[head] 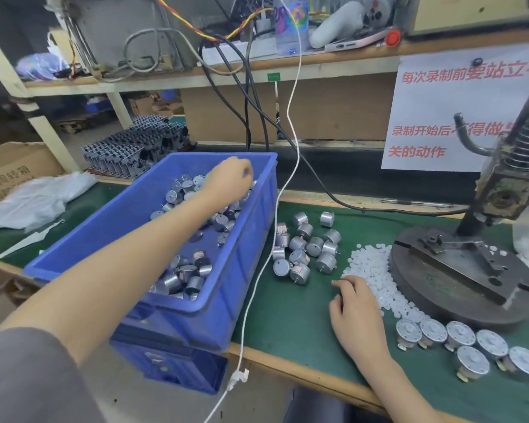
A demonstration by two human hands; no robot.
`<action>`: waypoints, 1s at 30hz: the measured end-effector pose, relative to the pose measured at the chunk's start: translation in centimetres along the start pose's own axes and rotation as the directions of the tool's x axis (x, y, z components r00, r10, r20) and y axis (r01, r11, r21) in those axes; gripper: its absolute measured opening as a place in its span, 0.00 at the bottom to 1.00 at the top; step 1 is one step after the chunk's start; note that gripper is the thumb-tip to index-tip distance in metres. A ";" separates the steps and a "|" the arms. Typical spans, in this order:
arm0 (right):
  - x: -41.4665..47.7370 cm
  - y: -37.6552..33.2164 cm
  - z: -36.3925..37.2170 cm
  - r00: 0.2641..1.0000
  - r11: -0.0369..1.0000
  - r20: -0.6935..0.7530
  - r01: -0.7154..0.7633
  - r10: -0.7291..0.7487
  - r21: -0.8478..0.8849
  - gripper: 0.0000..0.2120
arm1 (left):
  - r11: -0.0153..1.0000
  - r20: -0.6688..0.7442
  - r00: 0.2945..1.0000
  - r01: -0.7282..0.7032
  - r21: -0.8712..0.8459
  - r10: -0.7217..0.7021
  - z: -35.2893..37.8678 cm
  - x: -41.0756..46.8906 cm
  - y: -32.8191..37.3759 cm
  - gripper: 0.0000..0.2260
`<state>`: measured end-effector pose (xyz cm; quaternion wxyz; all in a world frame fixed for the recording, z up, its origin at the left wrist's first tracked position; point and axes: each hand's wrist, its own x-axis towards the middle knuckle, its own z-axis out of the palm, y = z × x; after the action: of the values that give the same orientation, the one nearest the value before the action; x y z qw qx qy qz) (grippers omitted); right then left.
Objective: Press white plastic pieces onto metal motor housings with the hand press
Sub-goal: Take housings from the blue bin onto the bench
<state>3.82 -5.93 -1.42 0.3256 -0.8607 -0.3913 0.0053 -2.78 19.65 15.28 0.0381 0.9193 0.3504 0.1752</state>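
Left hand (231, 178) was down in the blue bin (220, 300), fingers curled among the motor housings (184, 190). I couldn't tell whether it gripped one. Right hand (356, 303) lay loosely curled, holding nothing, at the white plastic pieces (368, 261) beside the hand press (458, 270).

Your green bench (293, 315) carries the blue bin (242, 270) on its left, which sticks out past the front edge. Just right of the bin lie loose motors (306, 248), then white pieces (370, 264) banked against the press (458, 279) base. Nearer you, a row of motors (458, 337) lies face up. Far left is a plastic bag (34, 196).
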 end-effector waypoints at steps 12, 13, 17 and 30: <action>0.1 0.0 0.3 0.999 1.000 -0.026 0.021 -0.022 -0.023 0.11 | 0.844 0.842 0.388 0.519 0.137 -0.376 2.8 -6.1 -9.2 0.29; 0.1 0.0 0.3 0.999 0.999 -0.028 0.023 -0.024 -0.025 0.11 | 0.843 0.849 0.398 0.529 0.098 -0.349 2.8 -6.1 -9.2 0.27; 0.1 -0.1 0.3 0.999 0.999 -0.034 0.028 -0.029 -0.025 0.11 | 0.873 0.881 0.378 0.482 0.076 -0.285 2.8 -6.1 -8.1 0.24; 0.0 -0.1 0.1 0.999 0.999 -0.030 0.025 -0.026 -0.020 0.12 | 0.930 0.878 0.410 0.355 0.096 -0.247 2.3 -7.0 -6.7 0.31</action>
<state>3.71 -5.80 -1.44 0.3231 -0.8588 -0.3972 -0.0156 -11.05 20.18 9.82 0.2915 0.7953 0.4298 -0.3128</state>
